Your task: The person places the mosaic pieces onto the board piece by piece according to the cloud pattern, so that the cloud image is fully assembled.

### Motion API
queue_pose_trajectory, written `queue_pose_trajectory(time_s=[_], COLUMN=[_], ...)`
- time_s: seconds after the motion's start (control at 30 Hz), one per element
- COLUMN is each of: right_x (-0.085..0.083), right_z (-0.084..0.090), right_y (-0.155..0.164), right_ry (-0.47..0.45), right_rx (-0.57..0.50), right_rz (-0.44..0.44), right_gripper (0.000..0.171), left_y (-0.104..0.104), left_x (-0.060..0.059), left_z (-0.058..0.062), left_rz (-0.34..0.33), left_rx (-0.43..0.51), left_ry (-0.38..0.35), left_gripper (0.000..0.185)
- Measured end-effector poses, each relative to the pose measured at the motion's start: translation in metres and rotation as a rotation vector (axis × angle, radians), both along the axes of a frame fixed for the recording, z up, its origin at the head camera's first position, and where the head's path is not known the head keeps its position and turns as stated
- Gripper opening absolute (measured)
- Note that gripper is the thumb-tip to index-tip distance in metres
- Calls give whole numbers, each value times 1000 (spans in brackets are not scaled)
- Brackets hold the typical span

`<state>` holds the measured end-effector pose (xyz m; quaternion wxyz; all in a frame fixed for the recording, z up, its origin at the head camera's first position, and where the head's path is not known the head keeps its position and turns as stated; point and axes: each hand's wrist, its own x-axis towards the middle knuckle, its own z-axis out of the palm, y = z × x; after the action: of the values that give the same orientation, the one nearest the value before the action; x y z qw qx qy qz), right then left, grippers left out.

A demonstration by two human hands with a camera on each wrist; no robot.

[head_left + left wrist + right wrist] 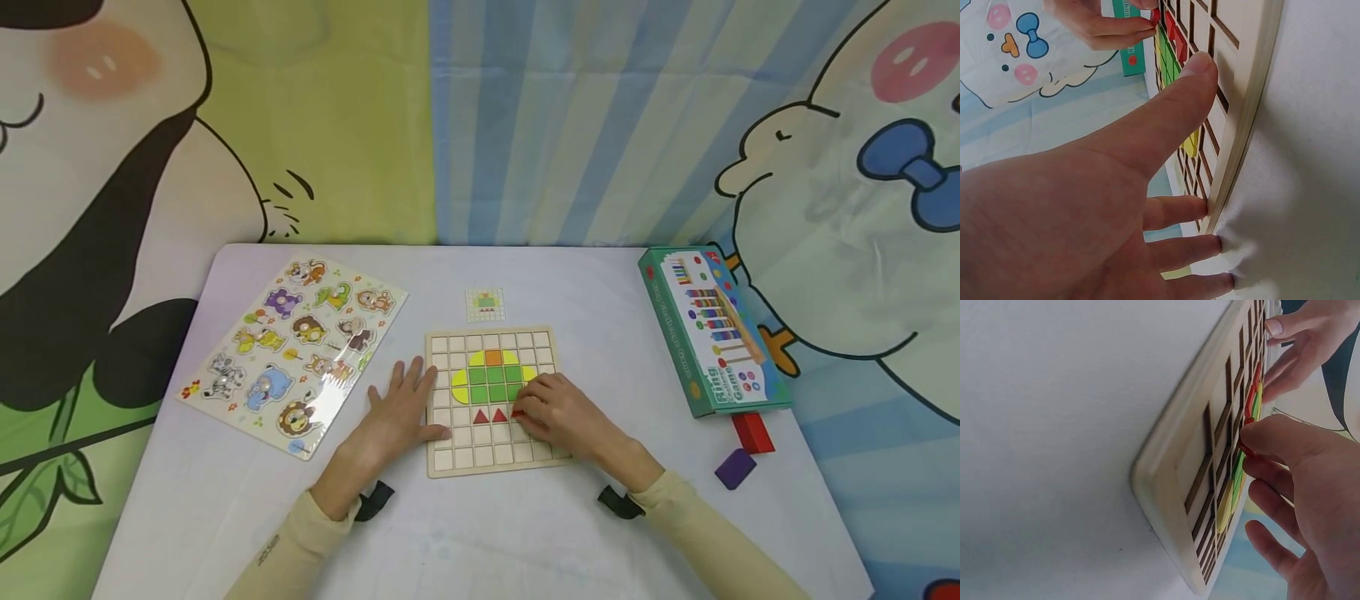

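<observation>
Head view gives me the whole table, but the right hand [558, 412] covers the spot where it works: only a sliver of a red piece [517, 413] shows under its curled fingertips, which pinch it in the row of two red triangles [491, 415] on the wooden grid board [491, 400]. On the right wrist view I see that same red edge [1245, 449] caught between thumb and forefinger, though its shape is hidden. The left hand [401, 410] lies flat with straight, spread fingers at the board's left edge, thumb [1179, 106] resting on the grid and holding nothing. The small pattern card [485, 304] beyond the board is too small to read. The table [525, 533] wears a pale lilac-white cloth, with cartoon-printed curtains behind. An animal puzzle [292, 354] in shiny wrap lies to the left; to the right a green box [711, 333], whose lettering I cannot make out, with a red block [753, 432] and a purple block [735, 467] near it.
</observation>
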<state>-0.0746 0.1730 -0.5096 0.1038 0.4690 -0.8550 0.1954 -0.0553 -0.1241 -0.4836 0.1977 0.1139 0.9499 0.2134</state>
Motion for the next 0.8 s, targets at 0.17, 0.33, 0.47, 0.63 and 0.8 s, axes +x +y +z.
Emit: queue_pose_trajectory(time_s=[0.17, 0.33, 0.47, 0.63, 0.8], right_x=[3, 6, 7, 8, 7], right_z=[-1, -2, -3, -3, -4], right_y=[0, -1, 0, 1, 1], right_ry=[-11, -21, -40, -23, 0], right_rx=[32, 27, 29, 34, 29], right_rz=[-17, -19, -26, -20, -38], right_gripper=[16, 15, 13, 15, 19], left_y=[1, 1, 2, 2, 1], left_x=[0, 0, -1, -1, 0], left_z=[0, 1, 1, 0, 0], left_rz=[1, 4, 4, 2, 1], left_rx=[-6, -5, -1, 3, 1], left_ry=[3, 9, 12, 7, 6], left_gripper=[105, 104, 104, 105, 103])
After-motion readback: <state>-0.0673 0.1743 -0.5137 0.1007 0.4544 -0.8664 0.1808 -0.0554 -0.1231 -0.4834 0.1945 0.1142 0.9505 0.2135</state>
